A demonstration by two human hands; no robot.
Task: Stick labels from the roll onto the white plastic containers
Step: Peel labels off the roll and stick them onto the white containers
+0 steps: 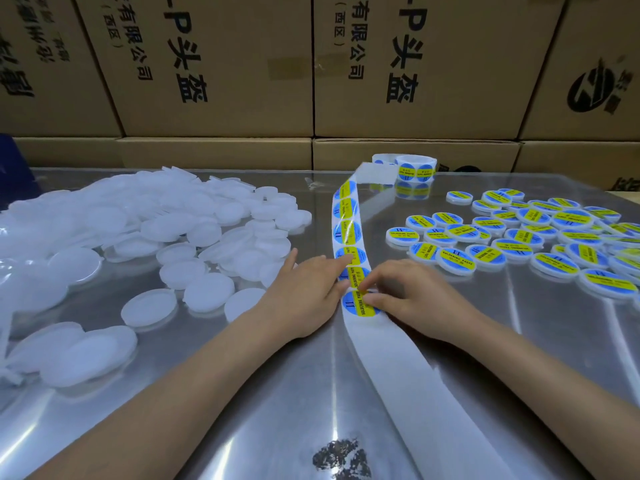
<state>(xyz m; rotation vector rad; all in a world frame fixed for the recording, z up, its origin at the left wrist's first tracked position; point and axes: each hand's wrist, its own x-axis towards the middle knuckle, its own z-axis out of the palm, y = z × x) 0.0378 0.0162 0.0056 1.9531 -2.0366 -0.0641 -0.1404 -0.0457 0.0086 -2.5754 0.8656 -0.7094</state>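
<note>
blue-and-yellow round label (358, 304) on white backing strip (408, 368), right hand (412, 296) fingers pinching its edge, left hand (304, 289) fingers open, flat

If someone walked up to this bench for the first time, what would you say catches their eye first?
Probably the label strip of blue-and-yellow stickers running down the middle of the shiny table, with the left hand pressing it flat and the right hand picking at a sticker. To the left lies a heap of plain white containers; to the right, a spread of labelled containers. The roll stands at the far end.
</note>
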